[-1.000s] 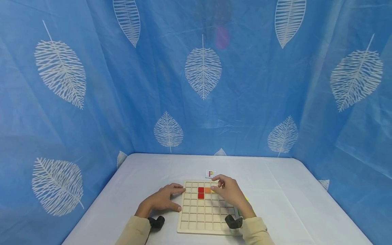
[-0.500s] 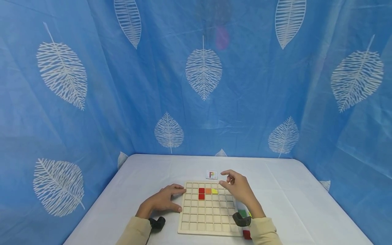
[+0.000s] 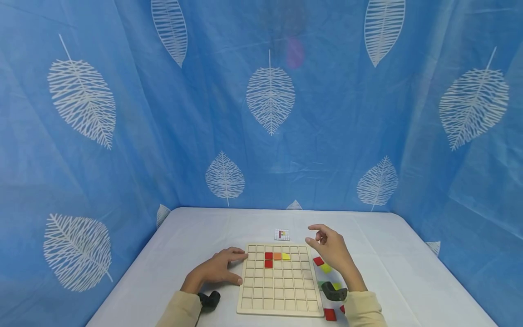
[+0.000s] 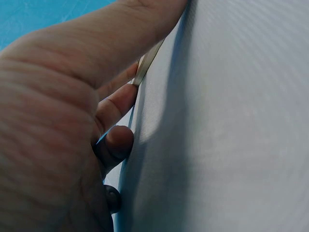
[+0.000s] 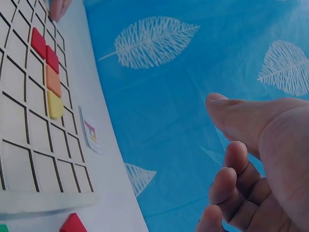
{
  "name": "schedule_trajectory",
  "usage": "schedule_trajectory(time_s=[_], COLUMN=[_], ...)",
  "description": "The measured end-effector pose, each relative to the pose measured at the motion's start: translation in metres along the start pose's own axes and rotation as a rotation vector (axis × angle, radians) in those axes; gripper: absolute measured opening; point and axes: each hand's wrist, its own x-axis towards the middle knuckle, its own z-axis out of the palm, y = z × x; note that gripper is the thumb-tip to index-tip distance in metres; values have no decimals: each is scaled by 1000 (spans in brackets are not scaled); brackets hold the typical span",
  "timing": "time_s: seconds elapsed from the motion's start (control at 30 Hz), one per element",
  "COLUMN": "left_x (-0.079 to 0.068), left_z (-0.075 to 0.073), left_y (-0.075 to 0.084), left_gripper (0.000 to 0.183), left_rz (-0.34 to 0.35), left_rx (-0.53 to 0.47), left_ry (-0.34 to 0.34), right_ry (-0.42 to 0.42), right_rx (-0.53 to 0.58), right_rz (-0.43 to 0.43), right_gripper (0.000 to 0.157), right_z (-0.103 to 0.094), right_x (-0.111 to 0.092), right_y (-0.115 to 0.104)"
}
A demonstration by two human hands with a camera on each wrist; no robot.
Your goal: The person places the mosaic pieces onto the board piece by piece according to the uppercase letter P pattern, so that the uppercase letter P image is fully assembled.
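At the lower left of the frame, the left hand (image 3: 216, 268) rests against the left edge of a wooden board (image 3: 265, 290), its thumb and fingers spread and clasping nothing. The board lies flat on the white table (image 3: 204, 229) at lower centre. In its upper part sit 4 tiles: 2 red tiles (image 3: 268, 256), 1 above the other, then an orange tile (image 3: 277, 256) and a yellow tile (image 3: 285, 256) in line to the right of the upper red. Just beyond the far edge lies a small card (image 3: 282, 235) with a coloured pattern, too small to read cell by cell. Right of it hangs the right hand (image 3: 328, 245), thumb and forefinger apart, grasping nothing. Below that hand, at lower right, at least 6 loose pieces (image 3: 330, 314) in red, yellow and green lie beside the board. The work looks partway: 4 cells are filled, most are bare, and the pieces outside suggest more placing is left.
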Motion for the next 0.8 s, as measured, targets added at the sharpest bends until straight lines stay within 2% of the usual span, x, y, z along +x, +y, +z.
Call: schedule_trajectory(time_s=[0.3, 0.6, 0.8], left_x=[0, 0, 0], left_z=[1, 1, 1], left_y=[-1, 1, 2], left_gripper=[84, 83, 83], left_rz=[-7, -15, -22], left_rx=[0, -2, -3], left_ry=[2, 2, 2], right_ry=[22, 41, 26], right_rx=[-3, -13, -11], right_rz=[25, 66, 109], right_gripper=[35, 36, 38], right_z=[-9, -9, -6], right_x=[1, 2, 3], right_y=[12, 22, 29])
